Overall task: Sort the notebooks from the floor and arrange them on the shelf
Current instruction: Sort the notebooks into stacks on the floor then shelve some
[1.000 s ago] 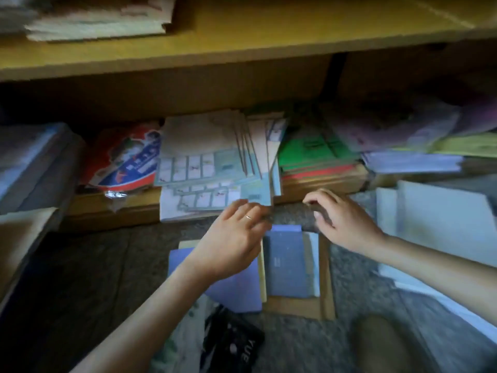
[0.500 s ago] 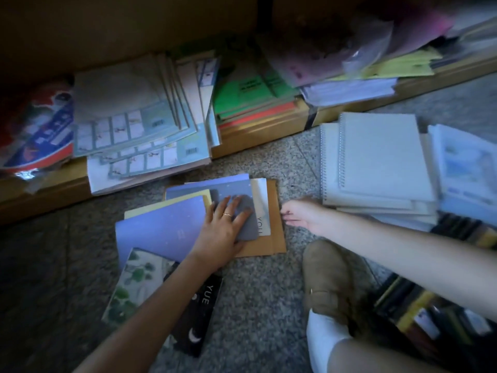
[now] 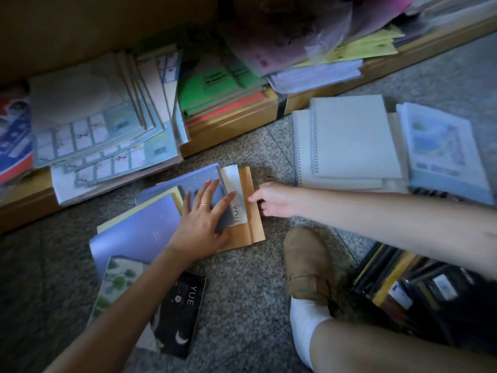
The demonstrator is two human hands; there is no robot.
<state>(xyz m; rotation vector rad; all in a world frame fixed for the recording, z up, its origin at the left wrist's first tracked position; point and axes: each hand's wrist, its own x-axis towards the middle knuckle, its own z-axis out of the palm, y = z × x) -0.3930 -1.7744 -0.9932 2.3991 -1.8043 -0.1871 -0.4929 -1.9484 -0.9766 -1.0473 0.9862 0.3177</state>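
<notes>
Down on the floor (image 3: 242,292), my left hand (image 3: 201,227) lies flat, fingers (image 3: 212,185) spread on a grey notebook (image 3: 227,215). My right hand (image 3: 274,200) grips the brown notebook (image 3: 252,230) by its edge. A white notebook (image 3: 234,179) reads "YOU", a black notebook (image 3: 185,305) "YUE".

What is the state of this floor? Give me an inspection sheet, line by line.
Surface: speckled grey floor, dim light.
Job's things: fanned pile with a brown notebook, grey notebook and purple notebook; spiral notebooks stacked to the right; black notebook nearer the person.
Clutter: dark stack of books by a brown shoe.
Hands: left hand flat on the grey notebook; right hand at the brown notebook's right edge, grip unclear.
Cables: nothing seen.
Surroundings: wooden shelf holding green notebooks and pale booklets.
</notes>
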